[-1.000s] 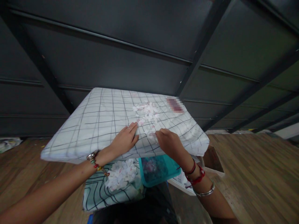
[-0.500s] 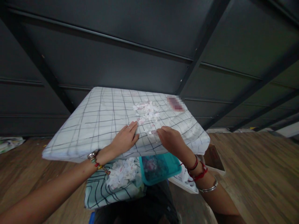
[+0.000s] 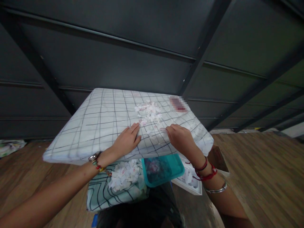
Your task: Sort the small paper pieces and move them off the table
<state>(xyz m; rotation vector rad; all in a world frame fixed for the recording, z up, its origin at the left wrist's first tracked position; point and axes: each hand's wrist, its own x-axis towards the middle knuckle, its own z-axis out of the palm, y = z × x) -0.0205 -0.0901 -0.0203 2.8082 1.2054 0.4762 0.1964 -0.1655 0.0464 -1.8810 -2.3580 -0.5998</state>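
Observation:
My left hand [image 3: 127,138] lies flat on the white checked cloth [image 3: 102,126], fingers stretched out and holding nothing. Its fingertips are at the near left edge of a loose pile of small white and pinkish paper scraps [image 3: 150,111]. My right hand [image 3: 180,136] is closed, just right of and nearer than the pile. A small pale sliver [image 3: 162,129] shows at its fingertips, but most of what the fingers hold is hidden. A few more scraps lie between the two hands.
On my lap, a heap of paper pieces [image 3: 125,174] lies on a green striped cloth [image 3: 95,198]. Beside it is a teal plastic box [image 3: 177,167] with dark contents. A white box [image 3: 190,186] with papers stands lower right. A pixelated reddish item [image 3: 178,104] lies at the table's far right.
My right hand has moved to the right, away from the left hand, staying closed. My left hand has hardly moved.

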